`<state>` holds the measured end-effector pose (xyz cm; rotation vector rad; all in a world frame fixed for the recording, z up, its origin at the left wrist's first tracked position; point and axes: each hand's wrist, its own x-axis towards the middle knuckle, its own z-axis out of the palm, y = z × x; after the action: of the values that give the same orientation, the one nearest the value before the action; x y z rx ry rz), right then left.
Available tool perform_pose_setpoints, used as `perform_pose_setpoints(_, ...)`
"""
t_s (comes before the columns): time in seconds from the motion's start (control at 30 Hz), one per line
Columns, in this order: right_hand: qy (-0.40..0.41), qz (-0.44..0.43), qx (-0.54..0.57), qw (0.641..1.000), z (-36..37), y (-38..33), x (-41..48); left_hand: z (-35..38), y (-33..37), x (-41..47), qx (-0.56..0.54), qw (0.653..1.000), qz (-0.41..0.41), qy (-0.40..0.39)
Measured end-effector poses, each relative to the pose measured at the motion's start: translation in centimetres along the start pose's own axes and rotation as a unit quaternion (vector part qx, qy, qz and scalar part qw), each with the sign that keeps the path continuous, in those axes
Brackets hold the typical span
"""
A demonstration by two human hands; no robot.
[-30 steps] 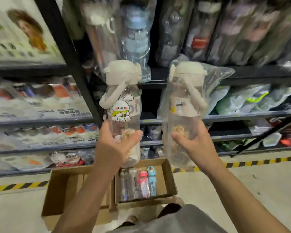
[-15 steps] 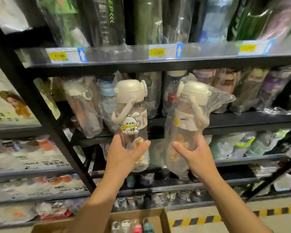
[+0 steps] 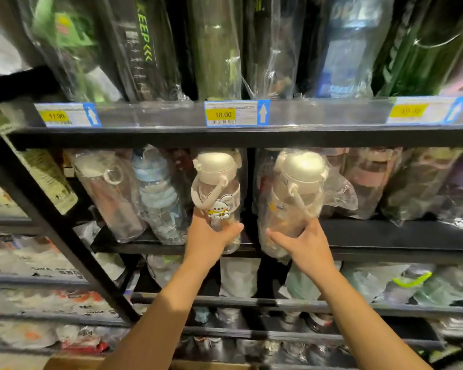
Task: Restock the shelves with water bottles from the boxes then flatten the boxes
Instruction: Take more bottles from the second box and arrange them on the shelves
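My left hand (image 3: 211, 240) grips a clear water bottle (image 3: 217, 193) with a cream lid, a strap and a rabbit sticker, wrapped in plastic. My right hand (image 3: 302, 248) grips a second cream-lidded bottle (image 3: 292, 198) in a loose plastic bag. Both bottles stand tilted at the front edge of the black middle shelf (image 3: 385, 243), their lids just under the shelf above. A strip of cardboard box (image 3: 72, 363) shows at the bottom edge; its contents are hidden.
Wrapped bottles (image 3: 155, 198) stand left and right of the two held ones on the same shelf. The shelf above carries price tags (image 3: 237, 113) and tall dark bottles. A slanted black frame post (image 3: 54, 231) crosses the left side. Lower shelves hold more bagged goods.
Both hands have raised the two bottles and pushed them forward onto the middle shelf. My view has tilted up, so the boxes on the floor have dropped nearly out of sight.
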<state>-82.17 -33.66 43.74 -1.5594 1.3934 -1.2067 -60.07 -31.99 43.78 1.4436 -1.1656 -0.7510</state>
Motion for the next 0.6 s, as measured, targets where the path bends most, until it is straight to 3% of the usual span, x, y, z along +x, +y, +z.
perform_pose_setpoints(0.13,-0.045,-0.025,0.019,0.998,0.3,0.1,1.6,1.1,-0.5,1.7,0.031,0.999,0.008,0.03)
perform_pose_setpoints(0.4,-0.042,-0.019,-0.014,0.999,2.4,0.1,3.8,1.5,-1.2,3.6,0.034,0.999,0.026,0.032)
perform_pose_setpoints(0.6,-0.043,-0.002,-0.045,0.998,3.4,0.1,4.9,1.0,-1.4,4.0,0.052,0.998,-0.006,0.024)
